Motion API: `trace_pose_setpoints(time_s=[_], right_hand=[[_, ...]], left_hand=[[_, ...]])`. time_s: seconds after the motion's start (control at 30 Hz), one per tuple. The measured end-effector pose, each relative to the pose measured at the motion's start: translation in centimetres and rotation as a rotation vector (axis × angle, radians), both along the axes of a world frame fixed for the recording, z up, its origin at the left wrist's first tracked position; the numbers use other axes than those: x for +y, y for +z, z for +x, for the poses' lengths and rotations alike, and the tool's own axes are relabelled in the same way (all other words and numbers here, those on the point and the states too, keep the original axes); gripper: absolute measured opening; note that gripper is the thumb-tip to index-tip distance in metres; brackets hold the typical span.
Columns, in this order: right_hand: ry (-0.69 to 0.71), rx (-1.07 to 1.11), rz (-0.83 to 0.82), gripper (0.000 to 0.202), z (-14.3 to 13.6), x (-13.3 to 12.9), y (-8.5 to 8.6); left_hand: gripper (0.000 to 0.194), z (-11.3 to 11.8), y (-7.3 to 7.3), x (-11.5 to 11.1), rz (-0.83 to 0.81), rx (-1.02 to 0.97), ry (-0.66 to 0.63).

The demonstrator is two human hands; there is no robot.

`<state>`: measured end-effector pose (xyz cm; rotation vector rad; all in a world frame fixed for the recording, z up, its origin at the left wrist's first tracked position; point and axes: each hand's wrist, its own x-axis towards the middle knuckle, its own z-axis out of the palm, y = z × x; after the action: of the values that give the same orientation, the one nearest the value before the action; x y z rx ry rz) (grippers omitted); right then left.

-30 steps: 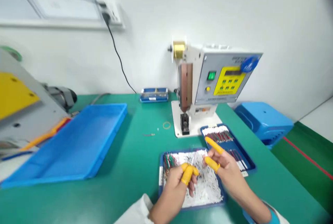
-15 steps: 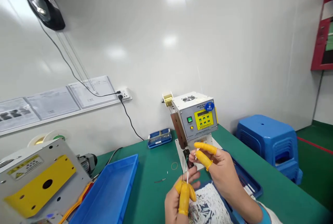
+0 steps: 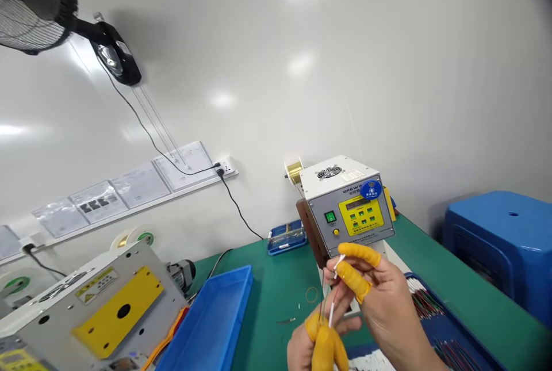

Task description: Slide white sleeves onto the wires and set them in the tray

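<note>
Yellow finger cots cover fingers on both hands. My left hand (image 3: 321, 336) is closed on thin wires (image 3: 323, 301), and a short white sleeve (image 3: 332, 314) stands up from its fingertips. Just above and to the right, my right hand (image 3: 383, 296) pinches a small white sleeve (image 3: 339, 264) between thumb and index finger. The hands nearly touch, and I cannot tell whether the wires run into the right-hand sleeve. Behind them stands a grey-white machine (image 3: 319, 187) with a yellow control panel (image 3: 361, 214). White pieces (image 3: 371, 362) lie below the hands, mostly hidden.
A blue tray (image 3: 207, 319) lies to the left, beside a grey machine (image 3: 142, 302) with a yellow plate. Dark trays with wire bundles (image 3: 452, 354) are at right. A small blue box (image 3: 287, 237) sits near the wall. Blue stools (image 3: 495, 238) stand beyond the green table (image 3: 269, 285).
The view has turned left, bringing a fan into sight and shifting the scene right. My hands stay close together, the right one still pinching its white sleeve near the left.
</note>
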<state>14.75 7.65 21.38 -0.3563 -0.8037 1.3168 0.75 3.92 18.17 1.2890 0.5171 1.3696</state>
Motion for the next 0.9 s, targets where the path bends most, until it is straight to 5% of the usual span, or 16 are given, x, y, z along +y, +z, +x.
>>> trace_pose_setpoints(time_s=[0.13, 0.2, 0.33, 0.67, 0.9], right_hand=[[-0.034, -0.031, -0.009, 0.02, -0.2, 0.7, 0.0], [-0.029, -0.053, -0.02, 0.02, -0.2, 0.9, 0.0], [-0.052, -0.078, -0.012, 0.018, -0.3, 1.1, -0.5], [-0.086, -0.062, -0.045, 0.016, -0.7, 1.7, -1.7], [-0.109, -0.046, -0.035, 0.021, -0.5, 1.2, -1.6]], left_hand=[[0.039, -1.6, -1.4, 2.9, -0.07, -0.081, -0.298], [0.038, -2.2, -2.3, 3.9, -0.074, -0.092, -0.346], [0.04, -2.6, -2.9, 4.4, -0.051, -0.042, -0.207], [0.044, -1.1, -1.7, 2.7, 0.119, -0.049, 0.004], [0.037, -0.7, -0.8, 2.3, 0.106, 0.022, 0.02]])
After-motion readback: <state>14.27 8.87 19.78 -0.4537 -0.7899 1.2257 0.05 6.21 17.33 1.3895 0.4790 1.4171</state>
